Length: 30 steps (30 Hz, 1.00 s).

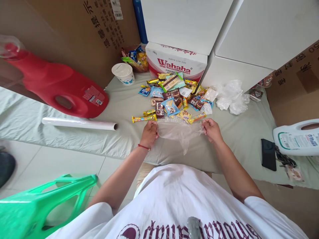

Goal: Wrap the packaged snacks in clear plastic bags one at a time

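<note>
A clear plastic bag [176, 132] is stretched flat between my two hands, hanging down toward me. My left hand [150, 132], with a red cord at the wrist, pinches its left end. At the opposite end, my right hand [211, 130] has its fingers closed on the bag. Just beyond lies a heap of wrapped snacks, among them a dark cocoa packet [159, 109], a light blue packet [170, 106] and a yellow stick packet [144, 118] close to my left fingers. Another yellow stick packet [196, 118] lies near my right fingers.
Crumpled clear bags [233, 96] sit right of the heap. Behind stand a Wahaha carton [175, 63] and a paper cup [123, 73]. On the left are a red jug [67, 86] and a plastic-film roll [79, 123]; on the right, a phone [268, 154] and a white jug [297, 137].
</note>
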### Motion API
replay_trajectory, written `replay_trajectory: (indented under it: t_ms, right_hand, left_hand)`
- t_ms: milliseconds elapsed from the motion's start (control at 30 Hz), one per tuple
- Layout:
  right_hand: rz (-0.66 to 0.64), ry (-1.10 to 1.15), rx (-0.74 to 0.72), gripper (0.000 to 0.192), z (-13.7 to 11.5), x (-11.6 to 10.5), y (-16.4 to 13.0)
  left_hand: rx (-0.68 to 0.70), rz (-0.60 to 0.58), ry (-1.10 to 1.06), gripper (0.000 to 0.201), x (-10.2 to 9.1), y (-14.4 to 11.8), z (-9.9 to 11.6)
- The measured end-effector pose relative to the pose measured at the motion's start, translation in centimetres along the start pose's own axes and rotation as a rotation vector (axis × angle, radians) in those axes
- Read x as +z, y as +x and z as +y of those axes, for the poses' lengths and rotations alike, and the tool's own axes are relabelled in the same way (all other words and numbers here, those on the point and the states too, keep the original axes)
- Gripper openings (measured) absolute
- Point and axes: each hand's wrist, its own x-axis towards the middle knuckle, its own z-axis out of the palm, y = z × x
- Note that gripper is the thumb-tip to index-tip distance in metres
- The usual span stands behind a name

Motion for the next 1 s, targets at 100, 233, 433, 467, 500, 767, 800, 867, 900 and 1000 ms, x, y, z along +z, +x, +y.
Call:
replay_trajectory:
  t_ms: [100,233,433,467,500,767,800,867,900,1000]
  right_hand:
    - [-0.093,-0.18,-0.02,0.029,0.4,-0.2,2.4]
    - [0.071,-0.425,-0.35,0.03,-1.4,-0.7,2.5]
    - [-0.672,-0.597,-0.613,0.086,-3.6,0.9,-0.7]
    - [-0.743,-0.639,-0.61,0.092,-3.1,1.5,-0.7]
    - [-0.758,-0.673,-0.597,0.095,-2.4,2.1,-0.4]
    - [-0.443,-0.629,-0.418,0.039,2.0,3.8,2.2]
    - [-0.454,-0.597,-0.43,0.025,1.9,3.5,2.1]
    - [-0.472,-0.477,-0.471,0.017,1.7,2.4,1.9]
    - [-0.467,-0.401,-0.488,0.019,1.6,1.5,1.8]
    - [-0.406,-0.225,-0.47,0.025,1.6,-1.9,1.6]
  left_hand:
    - [0.026,0.065,0.15,0.021,-1.0,-0.3,-1.2]
    - [0.04,0.117,0.191,0.021,-2.0,-1.8,-2.3]
    - [0.053,0.141,0.187,0.02,-1.6,-2.8,-3.1]
    - [0.058,0.14,0.188,0.02,-1.5,-2.9,-3.2]
    - [0.065,0.138,0.19,0.02,-1.4,-2.9,-3.4]
    - [0.141,0.19,0.258,0.025,-1.8,-3.7,-4.1]
    - [0.139,0.206,0.255,0.025,-1.8,-3.7,-4.1]
    - [0.132,0.236,0.24,0.025,-1.9,-3.7,-4.1]
    - [0.128,0.248,0.233,0.025,-1.9,-3.8,-4.0]
    - [0.125,0.279,0.21,0.027,-2.1,-4.0,-4.0]
